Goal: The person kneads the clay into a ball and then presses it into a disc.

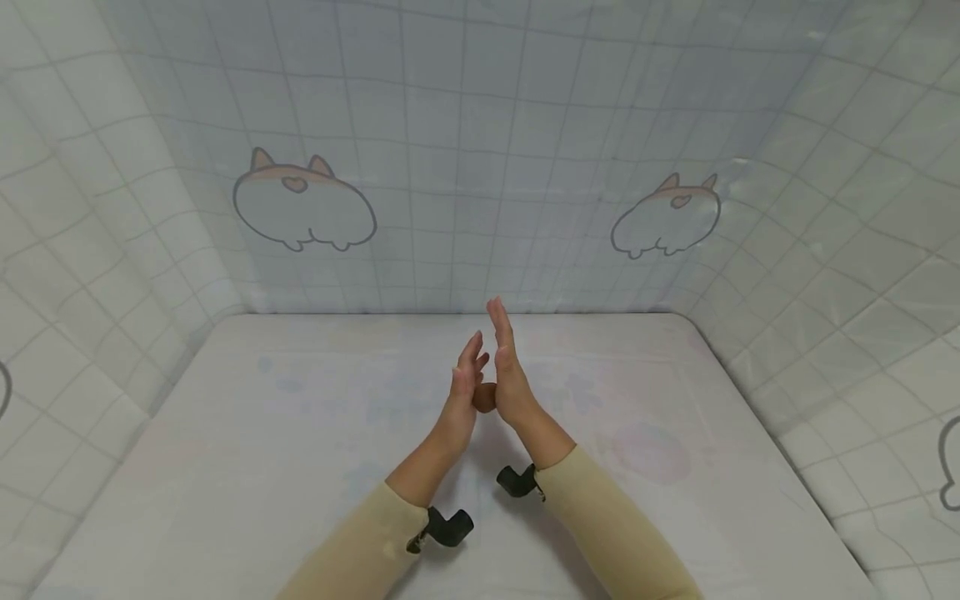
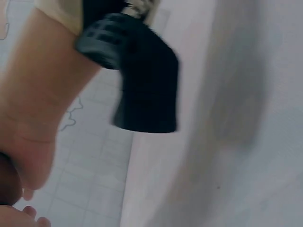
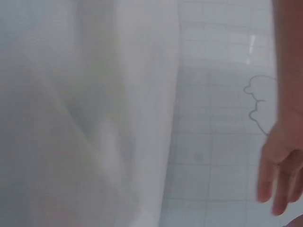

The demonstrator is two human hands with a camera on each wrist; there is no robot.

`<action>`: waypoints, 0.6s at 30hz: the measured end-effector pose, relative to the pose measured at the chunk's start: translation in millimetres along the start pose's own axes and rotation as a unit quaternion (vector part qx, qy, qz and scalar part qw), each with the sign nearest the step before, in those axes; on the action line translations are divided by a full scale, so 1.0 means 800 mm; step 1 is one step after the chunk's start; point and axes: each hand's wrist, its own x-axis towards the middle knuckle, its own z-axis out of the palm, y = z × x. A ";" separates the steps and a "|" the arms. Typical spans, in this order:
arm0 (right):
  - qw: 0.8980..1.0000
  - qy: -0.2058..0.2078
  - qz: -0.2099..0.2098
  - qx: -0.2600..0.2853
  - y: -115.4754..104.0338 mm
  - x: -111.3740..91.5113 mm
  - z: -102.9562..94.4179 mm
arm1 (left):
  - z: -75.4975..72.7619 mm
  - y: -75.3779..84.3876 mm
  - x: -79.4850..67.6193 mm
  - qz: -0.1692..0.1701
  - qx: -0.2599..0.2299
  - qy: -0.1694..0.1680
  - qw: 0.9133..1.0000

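A smooth brown lump (image 1: 485, 397), perhaps clay, sits between the palms of my two hands. Its exact shape is mostly hidden. My left hand (image 1: 461, 398) lies against its left side, fingers extended upward and slightly spread. On the other side my right hand (image 1: 512, 379) presses flat, its fingers straight and reaching farther forward. In the left wrist view, part of the brown lump (image 2: 8, 182) shows at the left edge, beside the heel of a palm. A hand (image 3: 281, 156) with extended fingers appears at the right edge of the right wrist view.
Beneath the hands is a white table (image 1: 247, 467) with faint pastel patches. Grid-patterned sheeting (image 1: 465, 167) with dog drawings rises behind it and at both sides. A black wrist camera (image 1: 450, 528) hangs at the left sleeve, another black camera (image 1: 516, 481) at the right.
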 end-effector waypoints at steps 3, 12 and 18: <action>1.000 -0.018 0.024 -0.002 -0.001 -0.001 0.002 | -0.003 0.003 0.001 0.020 0.006 0.005 1.000; 0.997 -0.063 0.053 0.002 -0.006 -0.010 0.012 | -0.009 0.020 0.010 0.051 0.019 0.037 0.998; 0.998 -0.065 0.009 -0.006 0.010 -0.017 0.021 | -0.013 0.029 0.020 0.044 0.024 0.070 0.996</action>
